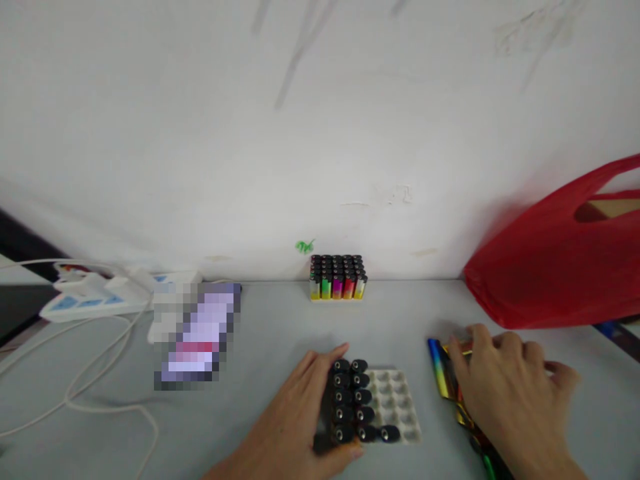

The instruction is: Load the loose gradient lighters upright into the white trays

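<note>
My left hand is wrapped around the left side of a pale moulded tray, with the thumb at the near edge and the fingers at the far edge. Black-topped lighters stand upright in its two left columns, plus one in the near row of the third column. The other visible pockets on the right are bare. My right hand curls over a loose pile of shiny coloured lighters to the right of the tray. Gold shows between thumb and forefinger; the fingertips are mostly hidden behind the hand.
A full block of colourful lighters stands against the wall. At the right sits a red bag. A blurred phone, a white power strip and loose white cables lie on the left of the grey table.
</note>
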